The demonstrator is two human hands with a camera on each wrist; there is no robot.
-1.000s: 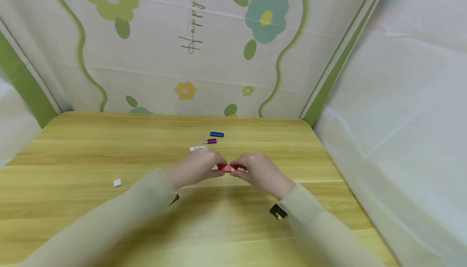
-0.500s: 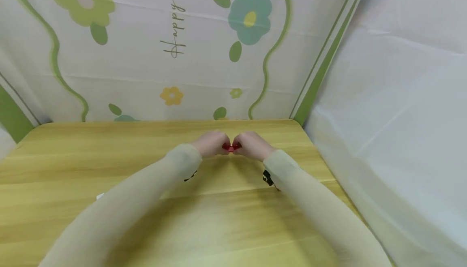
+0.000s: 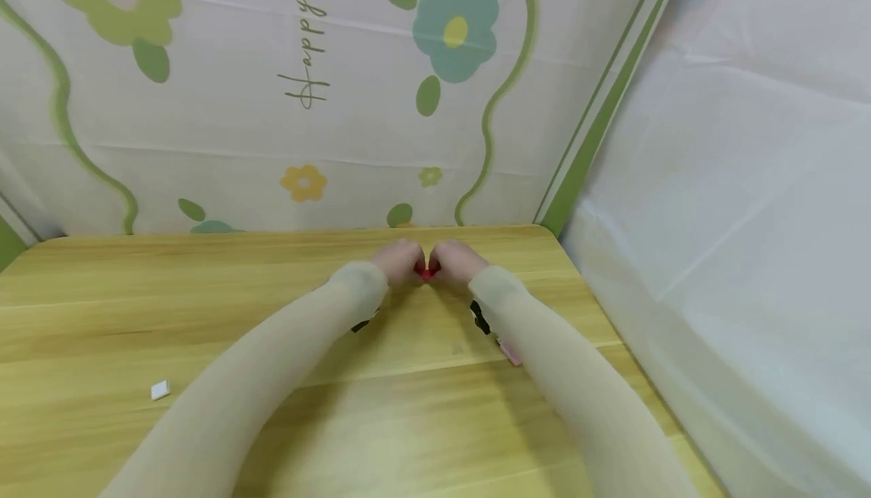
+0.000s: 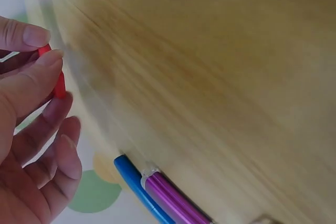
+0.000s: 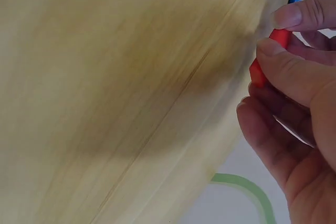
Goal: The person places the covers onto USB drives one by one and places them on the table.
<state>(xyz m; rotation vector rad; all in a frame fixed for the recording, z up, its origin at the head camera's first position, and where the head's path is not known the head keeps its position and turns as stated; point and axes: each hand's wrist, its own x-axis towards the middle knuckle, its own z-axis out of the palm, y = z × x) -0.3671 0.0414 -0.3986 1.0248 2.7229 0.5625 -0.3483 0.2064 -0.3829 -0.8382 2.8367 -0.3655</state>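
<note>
At the far side of the table, both hands meet over a small red USB stick [image 3: 426,274], mostly covered by fingers. The left hand [image 3: 400,261] pinches one end; in the left wrist view its thumb presses the red casing [image 4: 60,85]. The right hand [image 3: 457,262] pinches the other end between thumb and fingers, as the right wrist view shows on the red casing [image 5: 257,72]. The stick is above the wood. Nearby on the table lie a blue USB stick [image 4: 139,184] and a purple USB stick [image 4: 173,200], hidden by the left arm in the head view.
A small white cap-like piece [image 3: 159,390] lies at the left of the wooden table [image 3: 381,422]. Beneath the right forearm shows a pink thing [image 3: 509,351], partly hidden. A flower-printed curtain [image 3: 367,128] hangs behind, and a white sheet [image 3: 748,218] bounds the right side.
Both hands have moved forward toward the table's far edge, still gripping the red USB stick, and drawn closer together over it. The head view has shifted right.
</note>
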